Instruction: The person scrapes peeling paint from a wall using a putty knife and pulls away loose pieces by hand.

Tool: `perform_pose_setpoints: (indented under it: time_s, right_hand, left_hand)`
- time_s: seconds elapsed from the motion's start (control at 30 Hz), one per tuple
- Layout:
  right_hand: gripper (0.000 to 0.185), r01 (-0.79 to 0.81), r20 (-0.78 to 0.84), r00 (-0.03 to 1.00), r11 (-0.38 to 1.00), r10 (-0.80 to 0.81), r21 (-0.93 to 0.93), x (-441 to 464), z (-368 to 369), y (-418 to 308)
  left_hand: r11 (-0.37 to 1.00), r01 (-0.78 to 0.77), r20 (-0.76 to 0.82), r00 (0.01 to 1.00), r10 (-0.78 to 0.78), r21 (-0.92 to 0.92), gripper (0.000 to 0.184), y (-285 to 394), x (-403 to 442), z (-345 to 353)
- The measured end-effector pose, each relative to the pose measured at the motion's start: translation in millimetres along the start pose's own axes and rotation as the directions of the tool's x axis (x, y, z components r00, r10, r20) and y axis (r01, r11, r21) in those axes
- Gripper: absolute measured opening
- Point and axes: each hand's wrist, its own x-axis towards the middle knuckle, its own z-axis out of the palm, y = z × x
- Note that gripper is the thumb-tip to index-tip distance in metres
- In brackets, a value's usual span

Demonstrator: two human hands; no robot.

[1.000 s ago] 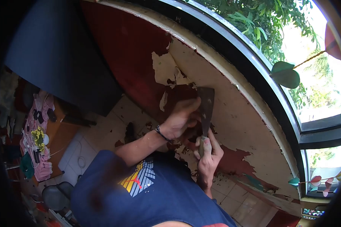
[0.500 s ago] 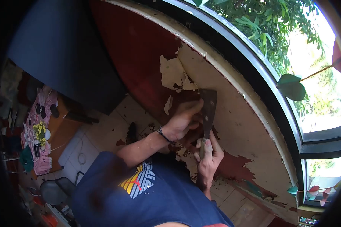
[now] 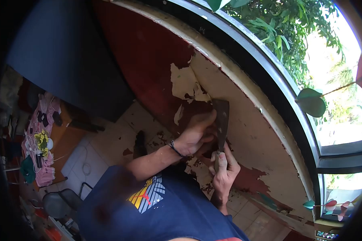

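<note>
My right hand (image 3: 225, 168) is wrapped round the handle of a scraper (image 3: 222, 120), with the thumb along the grip. The wide dark metal blade points up against the wall panel (image 3: 245, 124), near a torn edge of paint. My left hand (image 3: 195, 134), with a dark bracelet at the wrist, is at the left edge of the blade. Its thumb reaches the metal and the other fingers are curled, partly in shadow. Just above hangs a loose cream flake of paint (image 3: 184, 82). Dark red paint (image 3: 149, 48) covers the panel's left part; the scraped part is bare beige.
A window frame (image 3: 265, 60) curves above the panel, with leaf-shaped garland pieces (image 3: 311, 102) hanging by it. Paint chips lie on the tiled floor (image 3: 108, 140). At left stand a cluttered wooden table (image 3: 72, 136), a dark chair (image 3: 60, 205) and a large dark blue surface (image 3: 68, 52).
The view has shifted slightly, so hands, scraper and wall sit a little lower. Both hands keep nearly the same place on the scraper, and the torn paint looks the same.
</note>
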Motion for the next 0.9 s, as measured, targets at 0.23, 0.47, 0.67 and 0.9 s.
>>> perform_pose_setpoints:
  time_s: [0.23, 0.47, 0.67, 0.9]
  right_hand:
    - [0.036, -0.005, -0.016, 1.0, 0.999, 0.004, -0.04, -8.4, 3.0, 2.3]
    - [0.037, -0.07, 0.023, 0.997, 0.997, 0.07, -0.013, 9.8, 12.7, -5.6]
    - [0.037, 0.088, 0.001, 0.996, 0.974, -0.09, -0.207, 11.8, 11.7, -4.5]
    - [0.039, 0.114, 0.019, 0.993, 0.967, -0.113, -0.227, 14.4, 27.1, -2.8]
  left_hand:
    - [0.998, -0.027, -0.101, 0.994, 0.033, 0.063, 0.031, 8.9, -4.0, -1.9]
    - [0.996, -0.086, -0.274, 0.959, 0.071, -0.04, 0.029, 16.9, -1.5, 9.7]
    - [1.0, 0.014, -0.208, 0.978, -0.014, 0.0, 0.03, 22.4, -5.0, 9.3]
    - [0.997, -0.021, -0.214, 0.977, 0.005, -0.075, 0.033, 30.2, -4.6, -4.7]
